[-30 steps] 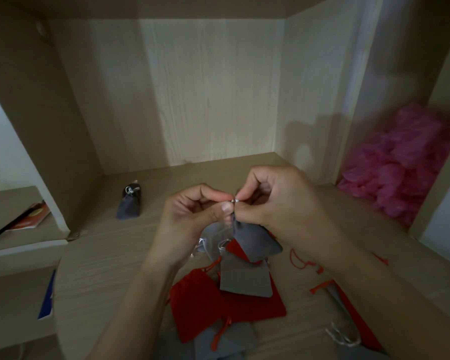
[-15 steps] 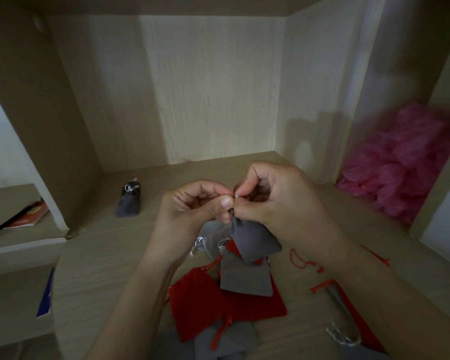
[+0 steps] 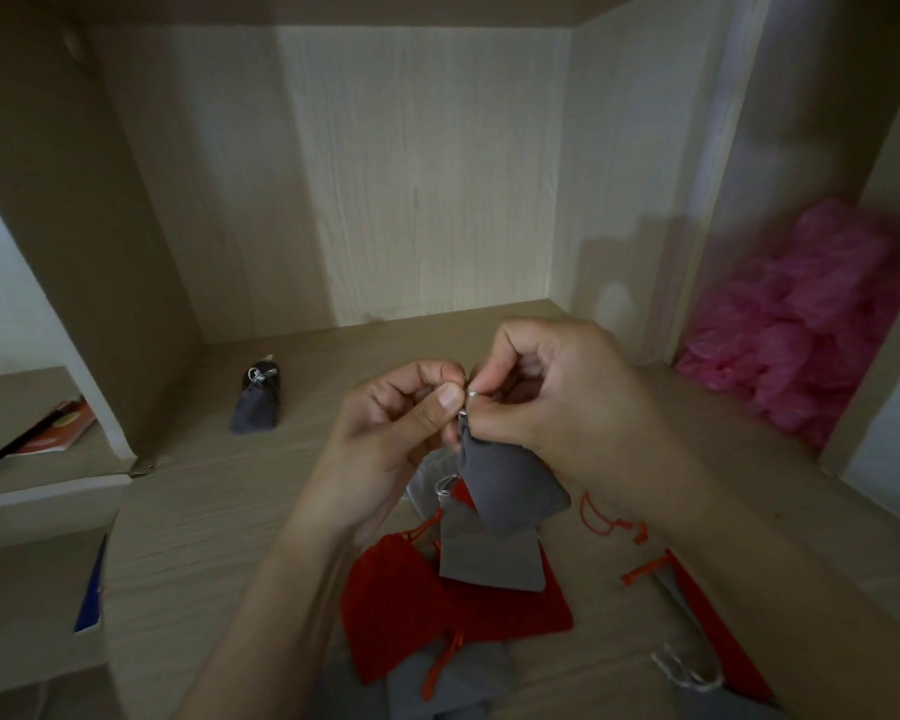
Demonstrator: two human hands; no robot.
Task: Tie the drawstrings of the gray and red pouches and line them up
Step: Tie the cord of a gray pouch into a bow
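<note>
Hands [image 3: 401, 428] pinching gray pouch [image 3: 510, 485] drawstring

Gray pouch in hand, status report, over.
Hands: left hand and right hand pinch the drawstring atop the gray pouch. It hangs above the loose pile. One tied pouch sits back left. Nothing in the way.

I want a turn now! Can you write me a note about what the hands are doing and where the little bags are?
Left hand: pinches the silver drawstring of the gray pouch, which hangs above the pile.
Right hand: pinches the same drawstring at the pouch's neck.
Done: one cinched pouch, gray and apparently tied, sits alone at the back left of the shelf.
Left: finish this knot, probably set the pouch beside that one, then tie the red pouches and flat gray pouches lying loose in front.
</note>
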